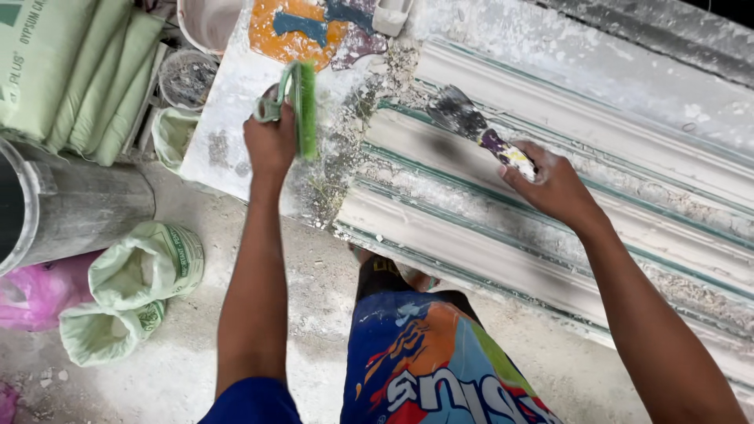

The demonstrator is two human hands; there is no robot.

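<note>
Head view, looking down. Landmark = the long ribbed plaster moulding [550, 204], lying diagonally on the tabletop [224, 118], running from centre to lower R.

L hand [269, 141]: grip closed round the looped handle of a green brush [302, 106], just off the moulding's L end, over the white splattered tabletop. Brush is held upright, bristle edge facing the moulding, prob. so it sits ready w/o touching the wet-looking surface.

R hand [554, 184]: grip closed on the paint-stained handle of a putty knife [463, 118]. Hand rests over the moulding's mid ribs; blade points up-left, laid low along a groove near the moulding's L end. Angle follows the rib lines, which suits scraping or filling along the profile. Can't tell if blade actually touches.

Crumbs and fibre debris [338, 169] piled at the moulding's L end, on the tabletop edge.

Counts:
- hands: 2, both the wearer's
- tools in hand: 2 (1 brush, 1 knife)
- moulding: 1 piece, several parallel ribs w/ green-tinted lines between
- green sacks stacked flat [71, 71], far L of moulding: approx 4, edges overlap so not sure
- rolled-down open green bags on floor, L of moulding: 3 seen [149, 263] [106, 330] [173, 133]
- grey drum [78, 204]: 1, L of moulding by the floor bags
- small dusty tub [187, 78]: 1, beside tabletop's L edge
- white bucket [208, 20]: 1, part cut off at top.

Pink plastic [31, 298] under the drum.
</note>
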